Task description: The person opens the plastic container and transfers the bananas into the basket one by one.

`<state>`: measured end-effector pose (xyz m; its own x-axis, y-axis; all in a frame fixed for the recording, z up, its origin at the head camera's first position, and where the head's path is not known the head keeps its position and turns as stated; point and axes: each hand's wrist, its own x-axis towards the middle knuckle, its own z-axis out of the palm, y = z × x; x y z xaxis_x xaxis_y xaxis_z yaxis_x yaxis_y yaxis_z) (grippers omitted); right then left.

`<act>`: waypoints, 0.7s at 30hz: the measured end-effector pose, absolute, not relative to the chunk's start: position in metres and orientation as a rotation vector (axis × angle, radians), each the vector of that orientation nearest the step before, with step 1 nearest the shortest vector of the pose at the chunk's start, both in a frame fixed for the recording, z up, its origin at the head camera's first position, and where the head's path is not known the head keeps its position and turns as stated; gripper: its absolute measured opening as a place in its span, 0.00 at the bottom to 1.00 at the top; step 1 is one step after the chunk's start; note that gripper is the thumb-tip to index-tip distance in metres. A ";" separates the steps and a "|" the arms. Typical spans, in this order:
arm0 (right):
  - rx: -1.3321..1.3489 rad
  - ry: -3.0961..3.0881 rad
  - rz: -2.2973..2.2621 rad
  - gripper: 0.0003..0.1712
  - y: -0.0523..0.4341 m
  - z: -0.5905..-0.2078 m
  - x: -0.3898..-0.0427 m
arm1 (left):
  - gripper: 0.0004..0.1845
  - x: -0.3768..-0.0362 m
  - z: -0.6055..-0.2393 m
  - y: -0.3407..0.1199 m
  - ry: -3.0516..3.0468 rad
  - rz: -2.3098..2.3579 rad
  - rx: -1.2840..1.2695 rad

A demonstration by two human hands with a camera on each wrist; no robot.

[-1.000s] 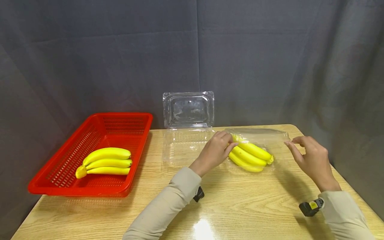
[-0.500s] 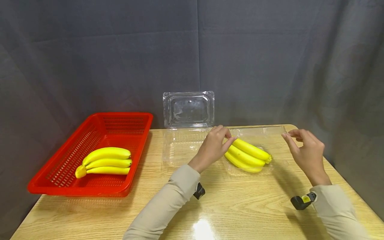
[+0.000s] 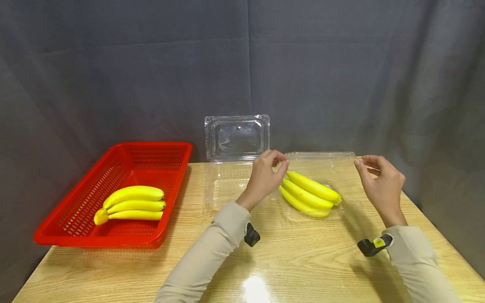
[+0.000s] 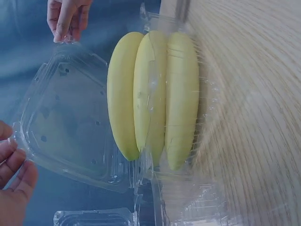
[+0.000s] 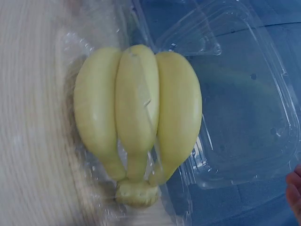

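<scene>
On the right of the table, a bunch of three yellow bananas [image 3: 305, 194] lies in the base of a clear plastic clamshell box [image 3: 295, 216]. The box's lid [image 4: 70, 113] is raised behind the bananas. My left hand [image 3: 266, 176] pinches one lid corner between thumb and fingertips, as the left wrist view shows. At the opposite corner, my right hand [image 3: 382, 187] pinches the lid edge. In the right wrist view the bananas [image 5: 136, 108] overlap clear plastic, their stem end toward the bottom.
A second clear clamshell box [image 3: 237, 139] stands with its lid upright, just left of the first. At the left, a red basket [image 3: 161, 235] holds another banana bunch [image 3: 134, 205]. A grey curtain [image 3: 151, 75] hangs behind the wooden table [image 3: 303, 265].
Both hands have moved back and slightly left, taking the lid edge farther up. The box with the bananas has slid a little to the left.
</scene>
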<state>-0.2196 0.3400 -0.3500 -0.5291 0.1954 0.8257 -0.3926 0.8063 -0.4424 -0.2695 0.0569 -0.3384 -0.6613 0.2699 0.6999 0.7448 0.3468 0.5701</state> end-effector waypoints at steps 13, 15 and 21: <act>-0.085 -2.038 1.079 0.18 0.337 -0.346 -0.223 | 0.16 -0.278 -0.347 0.053 -2.242 -1.363 -0.808; -0.094 -2.042 1.106 0.19 0.337 -0.347 -0.224 | 0.16 -0.281 -0.348 0.053 -2.256 -1.385 -0.786; -0.125 -2.031 1.172 0.18 0.338 -0.349 -0.231 | 0.14 -0.288 -0.350 0.052 -2.282 -1.474 -0.715</act>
